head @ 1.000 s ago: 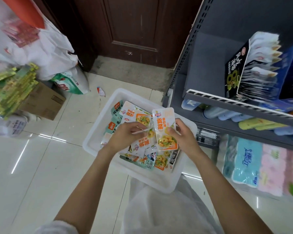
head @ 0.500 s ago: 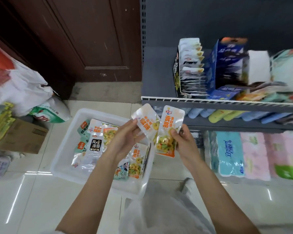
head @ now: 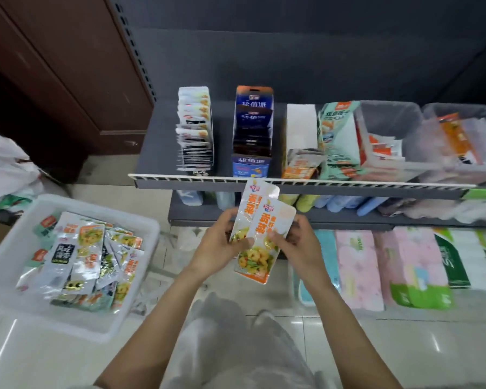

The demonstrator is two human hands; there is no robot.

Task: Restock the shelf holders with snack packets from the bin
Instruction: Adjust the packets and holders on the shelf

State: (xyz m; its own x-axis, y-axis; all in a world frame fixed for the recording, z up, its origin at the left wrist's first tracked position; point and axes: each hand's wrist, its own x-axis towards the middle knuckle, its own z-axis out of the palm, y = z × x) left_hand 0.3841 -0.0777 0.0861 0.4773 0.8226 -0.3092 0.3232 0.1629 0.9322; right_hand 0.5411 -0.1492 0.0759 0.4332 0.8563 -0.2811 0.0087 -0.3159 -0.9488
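**Packets lifted clear of bin, now at shelf**

Two snack packets (head: 260,228) pinched between left hand (head: 218,249) and right hand (head: 299,247), just below shelf (head: 348,183) edge, away from bin (head: 135,279). Ready for slotting into holders (head: 300,136).

Glossy foil-plastic snack packets (head: 260,234) between both hands, crinkled and catching light. Translucent white plastic bin (head: 141,279) off to the left hand's side, smooth, slightly frosted. Matt dark grey metal shelf (head: 157,153) beyond the hands. Polished, mirror-shiny pale floor tiles (head: 34,360) underneath. Reddish-brown wooden door (head: 68,66), satin finish.
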